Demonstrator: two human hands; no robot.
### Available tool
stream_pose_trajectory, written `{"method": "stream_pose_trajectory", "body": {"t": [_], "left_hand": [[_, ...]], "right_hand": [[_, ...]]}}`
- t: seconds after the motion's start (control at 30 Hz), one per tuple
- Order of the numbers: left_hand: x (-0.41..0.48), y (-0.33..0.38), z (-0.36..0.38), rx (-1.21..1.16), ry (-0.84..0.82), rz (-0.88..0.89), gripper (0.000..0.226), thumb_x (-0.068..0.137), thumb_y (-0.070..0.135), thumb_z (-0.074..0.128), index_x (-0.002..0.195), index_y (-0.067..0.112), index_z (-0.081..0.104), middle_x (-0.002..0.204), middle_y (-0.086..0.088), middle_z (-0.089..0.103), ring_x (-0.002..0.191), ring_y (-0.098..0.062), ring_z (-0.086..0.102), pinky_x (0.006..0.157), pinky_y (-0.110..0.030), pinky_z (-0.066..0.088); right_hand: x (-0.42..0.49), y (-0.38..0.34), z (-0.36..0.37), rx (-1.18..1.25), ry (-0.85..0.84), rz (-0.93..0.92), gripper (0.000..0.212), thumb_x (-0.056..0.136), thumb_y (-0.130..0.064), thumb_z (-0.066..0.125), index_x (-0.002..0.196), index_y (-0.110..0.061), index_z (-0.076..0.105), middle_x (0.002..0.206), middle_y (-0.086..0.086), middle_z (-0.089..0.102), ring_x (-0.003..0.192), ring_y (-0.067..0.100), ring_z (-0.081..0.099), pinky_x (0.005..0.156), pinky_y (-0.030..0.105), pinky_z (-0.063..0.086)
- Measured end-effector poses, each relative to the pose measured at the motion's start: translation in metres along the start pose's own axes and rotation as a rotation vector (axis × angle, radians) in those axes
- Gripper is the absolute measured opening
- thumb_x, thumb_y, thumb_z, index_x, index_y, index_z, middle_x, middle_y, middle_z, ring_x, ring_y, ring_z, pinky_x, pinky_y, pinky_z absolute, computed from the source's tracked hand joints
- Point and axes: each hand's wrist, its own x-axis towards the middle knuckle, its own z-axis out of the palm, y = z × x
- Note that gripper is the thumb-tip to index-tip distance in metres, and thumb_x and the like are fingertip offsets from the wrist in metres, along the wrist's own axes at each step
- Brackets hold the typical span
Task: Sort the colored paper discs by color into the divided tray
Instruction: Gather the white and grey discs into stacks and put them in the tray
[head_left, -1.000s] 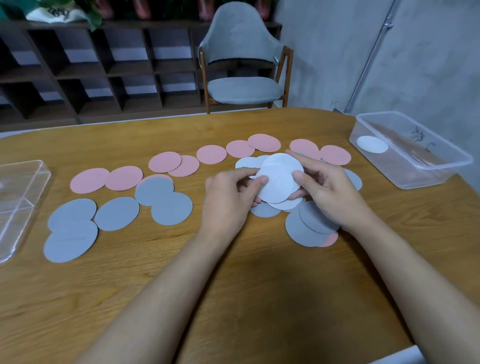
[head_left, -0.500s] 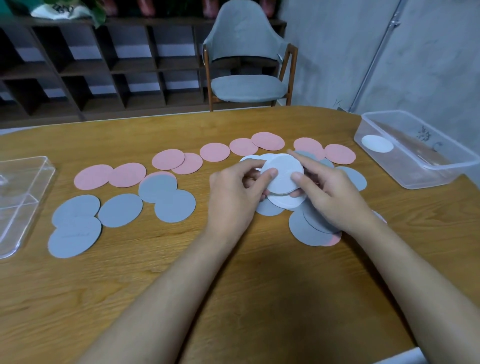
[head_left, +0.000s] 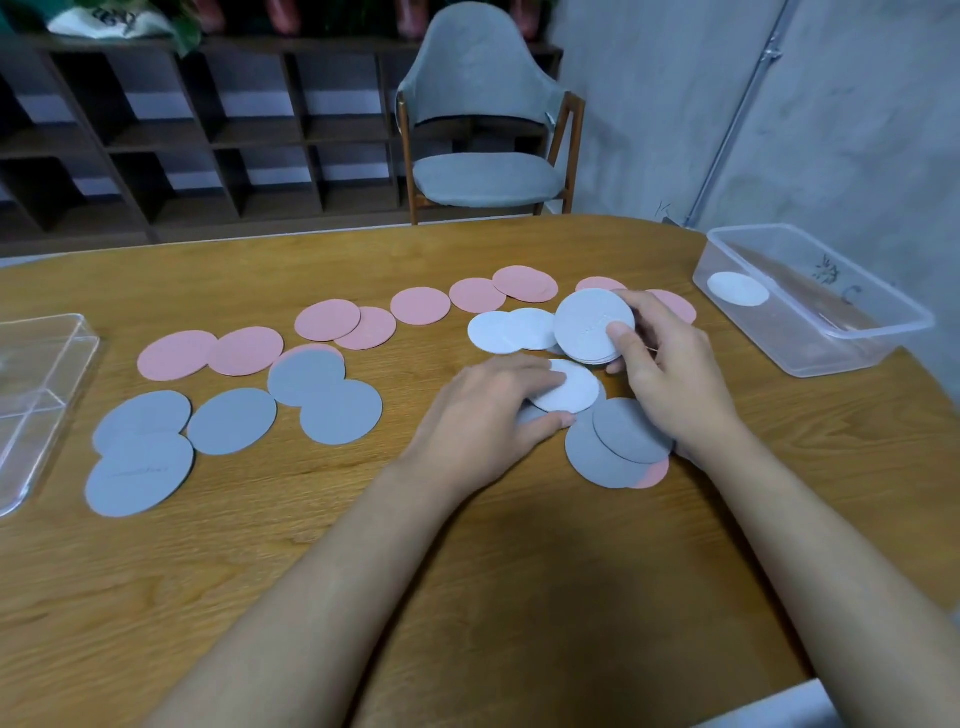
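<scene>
On grained wood (head_left: 260, 561), right hand (head_left: 670, 384) around thin white stack (head_left: 587, 322), left hand (head_left: 488, 415) flat on round disc (head_left: 574, 389).

From where I sit this reads as a plain indoor room, an office or studio sort of space, and I can't pin it closer. I'm looking across a broad wooden worktop (head_left: 467, 597) with a rounded far-right corner. Beyond its far edge stands a grey upholstered chair (head_left: 485, 176) on wooden legs. Behind that is a long run of dark open cubby shelving (head_left: 208, 135) with green leaves (head_left: 189, 31) on top. On the right, a bare grey wall (head_left: 857, 130) carries a metal conduit (head_left: 736, 124).
</scene>
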Motion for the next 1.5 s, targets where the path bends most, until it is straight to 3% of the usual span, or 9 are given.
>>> {"method": "stream_pose_trajectory", "body": {"t": [0.37,0.67,0.87,0.97,1.07,1.13,1.27,1.4,1.5], "left_hand": [[-0.005,-0.006,-0.017,0.226,-0.067,0.078,0.053,0.104,0.054,0.026,0.104,0.024,0.070,0.103,0.008,0.072,0.102,-0.019,0.060,0.081,-0.040,0.051],[-0.006,0.005,-0.025,0.317,0.005,0.020,0.032,0.094,0.040,0.043,0.085,0.023,0.068,0.072,0.003,0.060,0.075,-0.022,0.056,0.057,-0.035,0.036],[-0.004,0.002,-0.015,-0.011,0.247,-0.042,0.019,0.096,0.028,0.054,0.092,0.019,0.071,0.076,0.003,0.067,0.072,-0.019,0.059,0.066,-0.040,0.048],[-0.002,0.003,-0.014,-0.200,0.385,-0.151,0.008,0.092,0.014,0.066,0.096,0.014,0.073,0.082,0.005,0.072,0.072,-0.014,0.065,0.068,-0.029,0.052],[0.000,0.002,-0.013,-0.342,0.438,-0.292,0.021,0.089,0.013,0.074,0.110,0.017,0.074,0.091,0.006,0.073,0.075,-0.007,0.068,0.067,-0.013,0.053],[0.000,0.002,-0.010,-0.421,0.420,-0.367,0.030,0.088,0.017,0.077,0.117,0.020,0.074,0.094,0.011,0.074,0.077,-0.001,0.070,0.073,-0.012,0.055],[0.001,0.003,-0.008,-0.552,0.385,-0.427,0.035,0.089,0.020,0.078,0.124,0.019,0.076,0.103,0.013,0.077,0.092,0.008,0.072,0.086,-0.016,0.059],[0.004,0.002,-0.007,-0.561,0.425,-0.453,0.029,0.087,0.023,0.082,0.115,0.018,0.078,0.094,0.009,0.079,0.085,0.005,0.073,0.083,-0.022,0.061],[0.004,0.004,-0.006,-0.549,0.426,-0.433,0.023,0.086,0.024,0.083,0.108,0.016,0.078,0.091,0.010,0.079,0.082,0.002,0.074,0.081,-0.024,0.062]], "right_hand": [[0.000,0.002,0.001,0.065,-0.039,0.000,0.030,0.105,-0.020,0.054,0.133,-0.026,0.062,0.098,-0.001,0.070,0.077,0.008,0.072,0.071,0.009,0.047],[-0.001,0.002,0.003,0.134,-0.101,-0.039,0.028,0.103,-0.017,0.059,0.129,-0.025,0.066,0.092,0.000,0.071,0.082,0.014,0.072,0.079,0.022,0.053],[-0.002,-0.003,0.004,0.242,-0.146,-0.049,0.031,0.102,-0.011,0.060,0.128,-0.026,0.067,0.106,-0.006,0.075,0.088,0.013,0.073,0.085,0.030,0.059],[-0.003,-0.004,0.006,0.323,-0.213,-0.018,0.037,0.105,-0.011,0.056,0.139,-0.024,0.063,0.125,-0.006,0.072,0.104,0.017,0.074,0.092,0.043,0.061],[-0.005,-0.006,0.007,0.365,-0.264,-0.022,0.041,0.107,-0.010,0.053,0.146,-0.020,0.057,0.139,-0.013,0.065,0.121,0.013,0.067,0.094,0.044,0.061],[-0.006,-0.008,0.006,0.372,-0.282,-0.031,0.041,0.108,-0.010,0.050,0.148,-0.018,0.055,0.142,-0.017,0.062,0.126,0.010,0.064,0.094,0.043,0.061],[-0.007,-0.008,0.007,0.367,-0.319,-0.025,0.042,0.110,-0.012,0.043,0.150,-0.021,0.052,0.143,-0.019,0.060,0.125,0.010,0.064,0.097,0.043,0.059],[-0.007,-0.011,0.008,0.429,-0.341,0.057,0.041,0.110,-0.019,0.044,0.151,-0.020,0.050,0.138,-0.014,0.064,0.123,0.011,0.066,0.100,0.042,0.058],[-0.008,-0.006,0.007,0.222,-0.271,-0.035,0.045,0.107,-0.028,0.054,0.151,-0.030,0.050,0.123,-0.001,0.073,0.110,0.016,0.069,0.096,0.048,0.057]]}}
